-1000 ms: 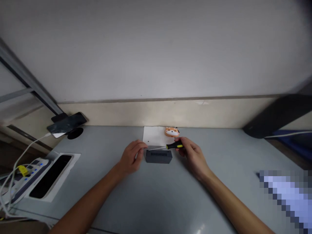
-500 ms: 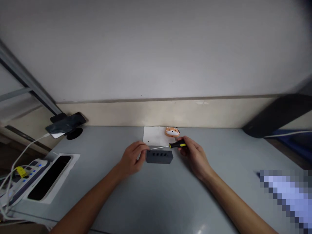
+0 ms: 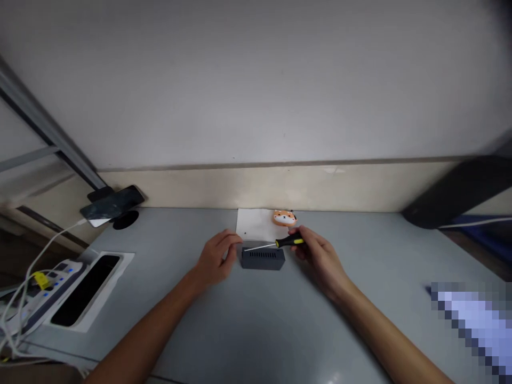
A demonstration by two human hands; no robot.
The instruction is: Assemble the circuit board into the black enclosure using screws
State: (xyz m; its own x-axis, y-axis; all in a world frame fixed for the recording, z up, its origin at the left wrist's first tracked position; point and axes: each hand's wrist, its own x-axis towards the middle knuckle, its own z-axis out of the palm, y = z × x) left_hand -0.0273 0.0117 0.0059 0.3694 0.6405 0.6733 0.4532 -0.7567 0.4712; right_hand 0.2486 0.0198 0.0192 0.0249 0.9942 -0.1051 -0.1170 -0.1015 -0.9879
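A dark grey slotted box [image 3: 263,260] sits on the grey desk between my hands. My right hand [image 3: 320,258] is closed around the black and yellow handle of a screwdriver [image 3: 290,240]. Its thin shaft points left across the top of the box, with the tip at the upper left corner. Just left of that corner is my left hand [image 3: 218,257], fingers curved and thumb apart, with nothing visible in it. Behind the box lies a white sheet [image 3: 256,221] with a small dark speck [image 3: 245,233] on it. An orange and white animal-faced case [image 3: 284,217] rests on the sheet.
On the left are a phone [image 3: 86,290] on white paper, a power strip [image 3: 56,288] with cables, and another phone [image 3: 114,205] on a stand. A dark cylinder [image 3: 452,192] leans at the back right. A pixelated bright patch [image 3: 476,320] covers the right side.
My left fingers have drawn slightly away from the box's left corner. The screwdriver's shaft tilts more, its tip a little lower on the box top. The view has shifted slightly.
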